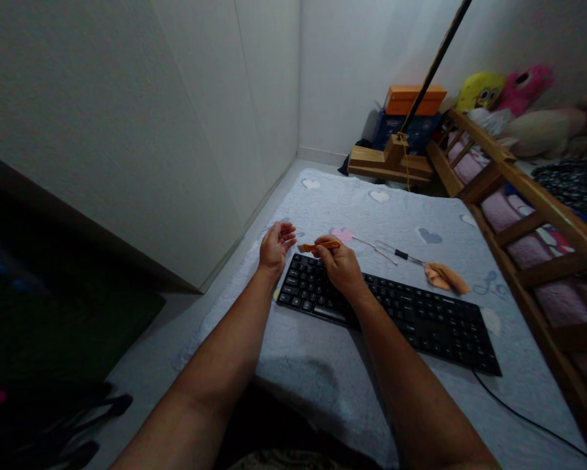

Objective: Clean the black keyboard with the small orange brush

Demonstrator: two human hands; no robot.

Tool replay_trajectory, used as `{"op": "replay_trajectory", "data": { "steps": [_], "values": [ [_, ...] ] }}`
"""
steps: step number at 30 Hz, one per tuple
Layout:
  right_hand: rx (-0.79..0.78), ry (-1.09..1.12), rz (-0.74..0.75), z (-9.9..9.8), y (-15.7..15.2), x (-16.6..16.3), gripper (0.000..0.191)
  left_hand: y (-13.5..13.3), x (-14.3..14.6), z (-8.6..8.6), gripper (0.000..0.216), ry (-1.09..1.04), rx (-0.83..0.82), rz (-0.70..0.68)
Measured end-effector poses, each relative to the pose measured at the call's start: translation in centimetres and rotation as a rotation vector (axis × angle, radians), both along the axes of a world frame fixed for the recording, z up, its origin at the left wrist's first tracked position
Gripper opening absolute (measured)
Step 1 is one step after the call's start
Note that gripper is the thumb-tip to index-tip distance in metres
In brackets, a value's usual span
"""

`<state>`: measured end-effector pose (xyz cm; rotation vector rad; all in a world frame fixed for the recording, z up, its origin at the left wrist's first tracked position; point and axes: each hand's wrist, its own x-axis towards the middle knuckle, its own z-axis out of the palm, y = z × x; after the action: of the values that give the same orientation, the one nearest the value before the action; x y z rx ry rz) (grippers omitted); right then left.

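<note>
My right hand (341, 266) grips a small brush (326, 245) with an orange handle, its bristle end pointing left. It is over the left part of a black keyboard (420, 320), which lies slantwise on a light blue cloth with heart shapes. My left hand (275, 249) is beside the keyboard's upper left corner, palm turned toward the brush, fingers apart and holding nothing. A small gap separates its fingers from the bristles. Part of the keyboard is hidden under my right hand and forearm.
Behind the keyboard lie white cotton swabs (375, 247), a wire tool with a black grip (401, 254) and a crumpled orange-brown cloth (444, 278). The keyboard's cable (528, 418) runs to the lower right. A wooden bed rail (533, 189) borders the right; a pale cabinet (175, 130) stands left.
</note>
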<state>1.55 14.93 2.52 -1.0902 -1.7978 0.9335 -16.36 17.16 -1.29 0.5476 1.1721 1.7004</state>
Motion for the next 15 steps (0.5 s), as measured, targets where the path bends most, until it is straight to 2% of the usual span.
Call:
{"op": "replay_trajectory", "data": {
  "steps": [8, 15],
  "values": [
    [-0.047, -0.026, -0.002, -0.1, 0.8, 0.7, 0.026, 0.0, -0.1, -0.2, 0.05, 0.026, 0.016, -0.015],
    [-0.128, 0.064, 0.028, -0.7, 1.3, 0.7, 0.026, -0.1, 0.0, 0.0, 0.043, -0.017, 0.011, -0.011]
  ]
}}
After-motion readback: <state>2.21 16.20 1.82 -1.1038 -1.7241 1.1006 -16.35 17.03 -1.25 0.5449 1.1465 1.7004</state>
